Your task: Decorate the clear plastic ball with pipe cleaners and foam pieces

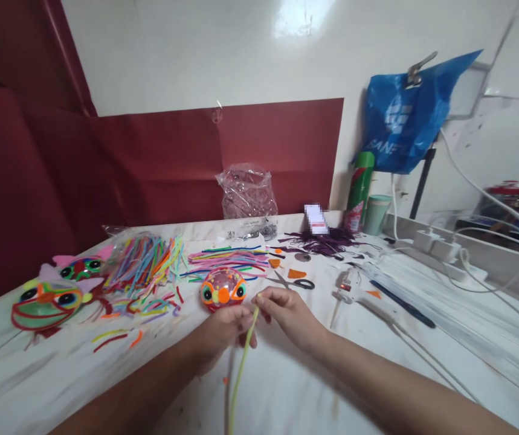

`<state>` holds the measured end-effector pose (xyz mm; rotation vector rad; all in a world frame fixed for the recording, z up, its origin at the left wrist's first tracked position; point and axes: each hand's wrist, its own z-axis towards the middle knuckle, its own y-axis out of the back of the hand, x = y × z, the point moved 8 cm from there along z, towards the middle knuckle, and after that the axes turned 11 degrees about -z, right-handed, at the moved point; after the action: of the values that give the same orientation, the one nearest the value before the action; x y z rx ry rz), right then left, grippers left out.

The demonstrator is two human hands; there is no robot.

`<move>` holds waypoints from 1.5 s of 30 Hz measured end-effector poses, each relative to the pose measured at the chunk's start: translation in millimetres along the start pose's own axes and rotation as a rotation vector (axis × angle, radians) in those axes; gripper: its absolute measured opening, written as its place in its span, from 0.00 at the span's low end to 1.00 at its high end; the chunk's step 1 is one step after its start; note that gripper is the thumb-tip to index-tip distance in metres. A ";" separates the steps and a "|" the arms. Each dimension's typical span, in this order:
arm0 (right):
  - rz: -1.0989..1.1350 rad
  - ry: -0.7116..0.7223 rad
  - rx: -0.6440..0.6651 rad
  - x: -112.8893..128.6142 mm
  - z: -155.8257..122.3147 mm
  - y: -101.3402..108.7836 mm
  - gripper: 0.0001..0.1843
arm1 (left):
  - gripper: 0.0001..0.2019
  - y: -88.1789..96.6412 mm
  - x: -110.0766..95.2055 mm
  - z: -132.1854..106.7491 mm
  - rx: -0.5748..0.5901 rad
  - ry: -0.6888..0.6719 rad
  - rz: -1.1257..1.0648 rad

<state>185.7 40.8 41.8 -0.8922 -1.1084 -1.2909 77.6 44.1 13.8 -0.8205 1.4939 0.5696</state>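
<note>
Both my hands meet over the white table near its middle. My right hand (286, 314) pinches the top end of a yellow-green pipe cleaner (241, 368), which hangs down toward me. My left hand (223, 335) is closed around the same pipe cleaner just below. Right behind my hands sits a clear ball decorated as an orange-eyed face (223, 289). Scissors (295, 281) lie just beyond my right hand.
Piles of coloured pipe cleaners (150, 260) lie at the left centre, two finished face balls (48, 299) at far left. A white glue gun (354, 290) with cord lies right of the scissors. A plastic bag (248, 193), green spray can (359, 190), cup and power strip (435, 244) stand behind.
</note>
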 end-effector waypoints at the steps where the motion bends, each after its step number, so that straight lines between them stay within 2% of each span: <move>1: -0.079 0.020 0.008 -1.1 0.1 -0.2 0.18 | 0.19 3.3 -1.0 2.9 -0.029 -0.045 -0.058; 4: -0.171 0.042 -0.025 -10.0 -1.5 0.6 0.17 | 0.16 9.7 11.3 11.3 -0.047 -0.041 -0.160; 7: -0.063 -0.051 -0.020 -27.7 -6.9 -4.2 0.16 | 0.13 11.2 26.5 15.2 -0.036 -0.020 -0.208; 10: 0.031 -0.140 0.022 -38.5 -14.5 -12.2 0.17 | 0.11 7.6 33.5 11.5 -0.044 0.003 -0.204; 13: -0.099 -0.135 0.022 -36.9 -18.9 -10.5 0.16 | 0.10 2.9 35.8 3.9 -0.074 0.098 -0.190; 16: -0.408 0.022 0.028 -22.5 -18.7 -4.6 0.15 | 0.08 6.4 32.5 -1.4 -0.143 0.145 -0.126; 20: -0.785 0.372 0.217 -3.2 -25.8 -17.7 0.14 | 0.07 15.7 25.4 -2.1 -0.192 0.062 0.087; 23: -1.102 0.608 0.303 -2.2 -39.1 -30.7 0.17 | 0.04 17.6 30.3 -1.8 -0.192 0.037 0.234; 25: -1.215 0.682 0.291 -4.6 -44.6 -34.6 0.19 | 0.04 17.0 37.5 -1.6 -0.184 0.072 0.279; 27: -1.149 0.611 0.270 -7.2 -42.1 -32.4 0.19 | 0.04 17.8 40.4 -1.3 -0.207 0.093 0.256; 28: -1.051 0.511 0.247 -8.9 -37.2 -27.9 0.17 | 0.04 18.5 39.1 -1.1 -0.228 0.086 0.207; 31: -0.609 0.121 0.124 -18.7 -21.3 -9.7 0.12 | 0.05 19.0 29.5 -0.2 -0.279 0.024 -0.069; 34: -0.260 -0.074 0.027 -24.8 -16.1 -5.1 0.17 | 0.10 13.7 20.5 0.6 -0.245 -0.034 -0.286; 38: -0.139 -0.108 -0.038 -27.6 -16.7 -8.8 0.18 | 0.10 5.8 18.2 1.8 -0.156 -0.039 -0.320; 40: -0.136 -0.101 -0.070 -28.9 -17.6 -7.6 0.18 | 0.08 5.7 20.3 2.0 -0.163 -0.017 -0.293; 42: -0.187 -0.092 -0.084 -29.8 -18.4 -4.8 0.18 | 0.07 8.0 24.2 1.5 -0.211 0.020 -0.255; 45: -0.385 -0.047 -0.053 -30.5 -19.6 0.2 0.17 | 0.04 8.7 30.1 0.6 -0.256 0.066 -0.207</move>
<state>189.9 30.4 7.4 -0.7741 -1.3325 -1.6257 72.2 45.3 -17.1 -1.1879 1.3909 0.5902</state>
